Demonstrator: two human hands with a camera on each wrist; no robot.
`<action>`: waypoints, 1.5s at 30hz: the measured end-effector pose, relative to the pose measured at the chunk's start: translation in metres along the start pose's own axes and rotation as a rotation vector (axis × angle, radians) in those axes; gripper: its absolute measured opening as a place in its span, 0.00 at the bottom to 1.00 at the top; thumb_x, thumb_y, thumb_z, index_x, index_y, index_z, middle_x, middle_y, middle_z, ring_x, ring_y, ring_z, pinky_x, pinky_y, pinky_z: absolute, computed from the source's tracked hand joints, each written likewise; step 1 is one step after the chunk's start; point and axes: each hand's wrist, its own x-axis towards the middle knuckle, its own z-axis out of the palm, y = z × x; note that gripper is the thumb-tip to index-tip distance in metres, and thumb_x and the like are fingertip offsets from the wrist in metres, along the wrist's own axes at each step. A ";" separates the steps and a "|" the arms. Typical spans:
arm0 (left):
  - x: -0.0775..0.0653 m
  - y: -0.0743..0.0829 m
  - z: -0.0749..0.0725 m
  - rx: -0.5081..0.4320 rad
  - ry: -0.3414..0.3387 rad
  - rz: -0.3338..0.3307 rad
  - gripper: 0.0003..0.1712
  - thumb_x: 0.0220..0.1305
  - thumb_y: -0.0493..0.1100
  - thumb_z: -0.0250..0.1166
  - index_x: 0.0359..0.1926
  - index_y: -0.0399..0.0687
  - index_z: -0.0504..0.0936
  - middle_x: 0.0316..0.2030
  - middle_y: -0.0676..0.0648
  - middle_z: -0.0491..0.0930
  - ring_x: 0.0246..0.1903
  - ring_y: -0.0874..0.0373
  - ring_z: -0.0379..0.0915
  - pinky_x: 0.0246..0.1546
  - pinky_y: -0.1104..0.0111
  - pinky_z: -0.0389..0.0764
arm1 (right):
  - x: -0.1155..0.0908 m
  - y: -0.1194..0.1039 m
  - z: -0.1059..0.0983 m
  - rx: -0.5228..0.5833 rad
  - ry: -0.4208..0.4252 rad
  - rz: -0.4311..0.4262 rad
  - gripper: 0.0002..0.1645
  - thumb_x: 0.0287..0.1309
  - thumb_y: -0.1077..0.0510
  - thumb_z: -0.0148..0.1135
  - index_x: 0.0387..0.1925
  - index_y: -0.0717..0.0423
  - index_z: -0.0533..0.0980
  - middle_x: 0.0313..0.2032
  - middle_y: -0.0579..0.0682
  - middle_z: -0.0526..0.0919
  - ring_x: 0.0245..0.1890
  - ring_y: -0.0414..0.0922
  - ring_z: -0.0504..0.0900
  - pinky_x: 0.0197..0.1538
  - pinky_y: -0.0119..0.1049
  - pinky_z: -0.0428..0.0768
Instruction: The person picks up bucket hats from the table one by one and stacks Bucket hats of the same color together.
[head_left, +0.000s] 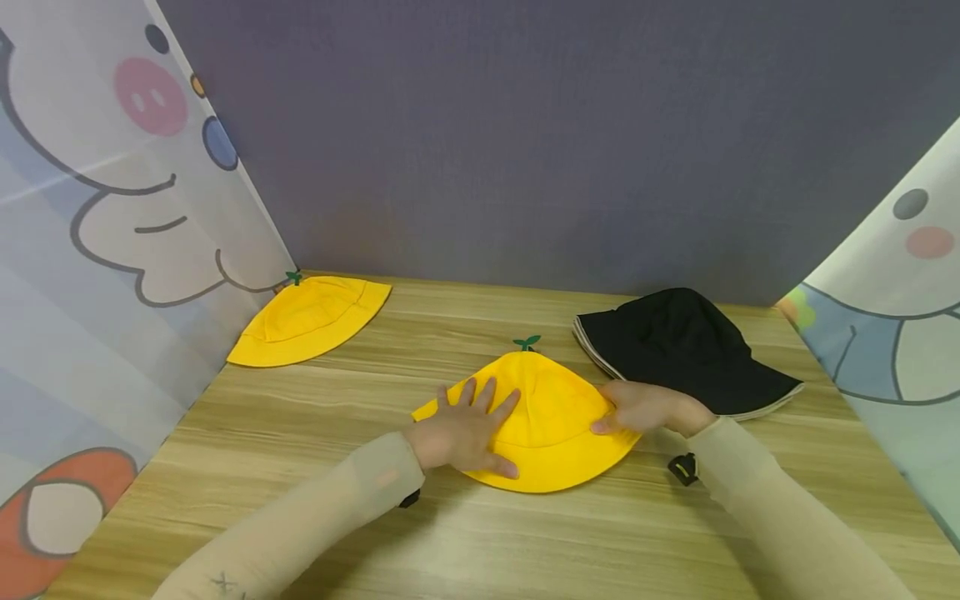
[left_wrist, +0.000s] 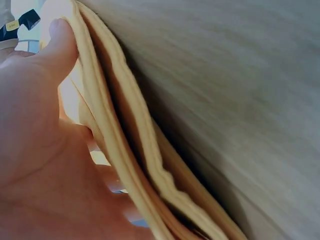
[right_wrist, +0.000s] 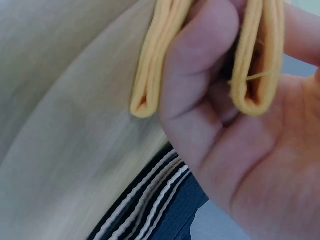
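A yellow bucket hat (head_left: 551,417) with a green sprout on top lies flattened in the middle of the table. My left hand (head_left: 467,423) rests on its left side with fingers spread, thumb near the front brim. In the left wrist view the brim's layered edges (left_wrist: 117,125) run past the palm and thumb. My right hand (head_left: 647,408) pinches the right end of the brim. From the right wrist, one folded yellow edge (right_wrist: 257,100) sits between its thumb and fingers, while another yellow fold (right_wrist: 145,95) lies on the far side of the fingers.
Black bucket hats (head_left: 675,350) with pale edges lie flat at the back right, just beyond my right hand; several edges show stacked. Another yellow hat (head_left: 315,321) with a sprout lies at the back left. A grey panel (head_left: 487,150) and printed side walls enclose the wooden table (head_left: 525,542).
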 end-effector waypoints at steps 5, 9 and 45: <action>0.003 0.007 -0.003 0.015 -0.043 -0.013 0.60 0.44 0.82 0.46 0.70 0.65 0.31 0.69 0.41 0.31 0.64 0.38 0.28 0.53 0.32 0.42 | -0.004 0.002 0.002 -0.016 0.016 -0.005 0.19 0.52 0.52 0.64 0.44 0.56 0.72 0.30 0.47 0.74 0.30 0.46 0.72 0.38 0.41 0.71; 0.003 0.009 -0.002 0.024 -0.068 -0.032 0.60 0.43 0.82 0.45 0.70 0.66 0.30 0.69 0.43 0.30 0.65 0.39 0.28 0.54 0.33 0.42 | -0.006 -0.001 0.007 -0.092 0.068 0.004 0.17 0.51 0.52 0.64 0.41 0.54 0.72 0.27 0.47 0.72 0.27 0.45 0.71 0.34 0.40 0.71; 0.003 0.008 -0.006 0.046 -0.057 -0.054 0.60 0.41 0.81 0.49 0.70 0.65 0.35 0.69 0.41 0.36 0.64 0.37 0.34 0.52 0.33 0.50 | 0.001 -0.069 0.067 -0.585 0.212 0.127 0.60 0.41 0.28 0.61 0.66 0.59 0.55 0.60 0.70 0.57 0.58 0.65 0.57 0.52 0.60 0.65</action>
